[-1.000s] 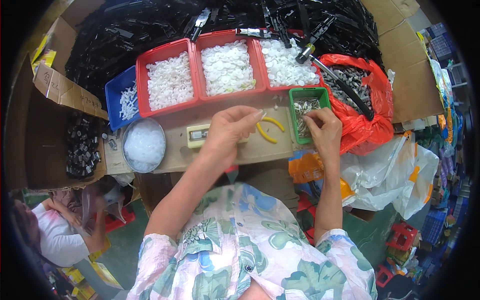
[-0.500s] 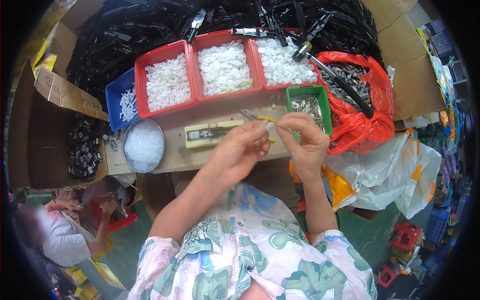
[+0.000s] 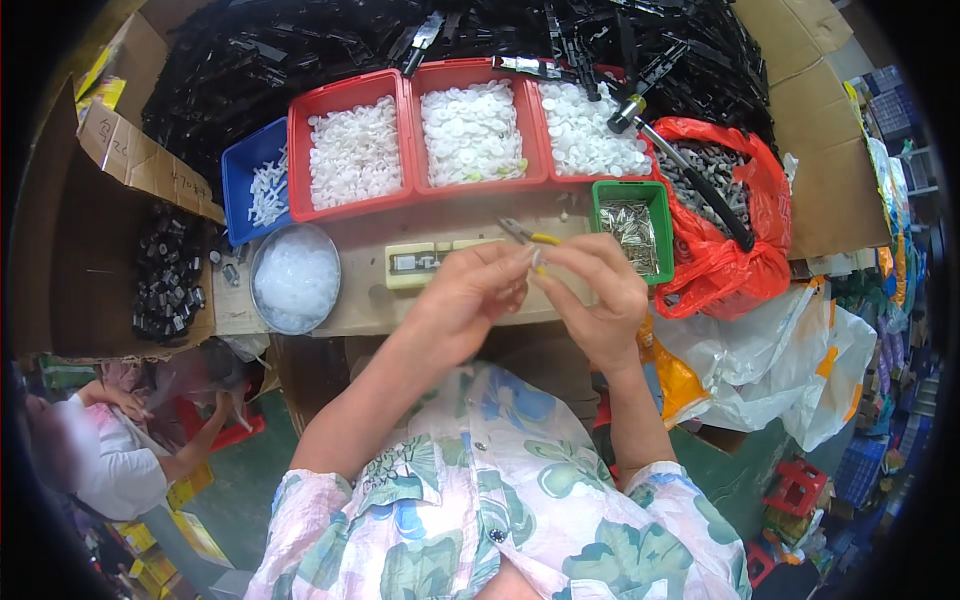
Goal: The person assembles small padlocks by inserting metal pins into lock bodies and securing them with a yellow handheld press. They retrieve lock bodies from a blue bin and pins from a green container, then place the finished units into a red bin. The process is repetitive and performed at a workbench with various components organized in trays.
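The left hand [image 3: 465,300] had its grip pinched on a small white plastic piece [image 3: 538,262] above the tabletop [image 3: 362,262]; the right hand [image 3: 605,300] met it there, though I couldn't tell whether that grip was closed. The piece looked light, stiff and perhaps slick, best taken by its edge. Yellow-handled pliers [image 3: 518,231] lay just beyond, near a green bin [image 3: 661,220].

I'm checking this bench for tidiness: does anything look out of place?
The hammer lies slantwise across the red bag of grey parts; yellowish bits stand out among the white pieces in the middle red tray.
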Demonstrator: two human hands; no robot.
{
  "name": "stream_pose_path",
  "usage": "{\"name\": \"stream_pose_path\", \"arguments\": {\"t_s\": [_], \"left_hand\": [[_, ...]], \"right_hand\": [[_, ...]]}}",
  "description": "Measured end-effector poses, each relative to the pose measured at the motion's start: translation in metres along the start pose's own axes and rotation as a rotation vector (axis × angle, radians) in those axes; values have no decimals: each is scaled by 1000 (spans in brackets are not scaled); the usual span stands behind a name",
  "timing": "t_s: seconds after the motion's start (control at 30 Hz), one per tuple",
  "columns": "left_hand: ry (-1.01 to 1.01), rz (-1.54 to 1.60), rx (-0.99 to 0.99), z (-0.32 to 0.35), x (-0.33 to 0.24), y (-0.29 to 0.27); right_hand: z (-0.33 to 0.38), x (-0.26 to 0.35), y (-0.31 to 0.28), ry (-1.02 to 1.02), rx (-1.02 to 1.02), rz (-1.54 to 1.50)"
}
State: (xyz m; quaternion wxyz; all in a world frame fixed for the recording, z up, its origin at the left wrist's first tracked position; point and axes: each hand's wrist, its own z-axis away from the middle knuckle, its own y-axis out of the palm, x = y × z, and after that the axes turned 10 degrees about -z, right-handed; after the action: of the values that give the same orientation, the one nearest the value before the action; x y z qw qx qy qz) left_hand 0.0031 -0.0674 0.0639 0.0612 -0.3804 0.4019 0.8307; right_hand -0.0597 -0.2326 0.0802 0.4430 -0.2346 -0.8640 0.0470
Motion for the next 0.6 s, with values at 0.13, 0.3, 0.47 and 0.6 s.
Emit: {"name": "stream_pose_path", "arguments": {"t_s": [0.13,0.3,0.47,0.6], "left_hand": [[47,-212,-7,0,-8,-8],[114,-299,-51,4,-7,-13],[361,-400,-117,17,-2,-7],[350,-476,-169,23,2,-16]], "right_hand": [[-4,4,-6,220,45,-134],[-4,-2,-5,204,154,-172],[-2,-2,4,197,137,-178],[-2,0,14,171,158,-179]]}}
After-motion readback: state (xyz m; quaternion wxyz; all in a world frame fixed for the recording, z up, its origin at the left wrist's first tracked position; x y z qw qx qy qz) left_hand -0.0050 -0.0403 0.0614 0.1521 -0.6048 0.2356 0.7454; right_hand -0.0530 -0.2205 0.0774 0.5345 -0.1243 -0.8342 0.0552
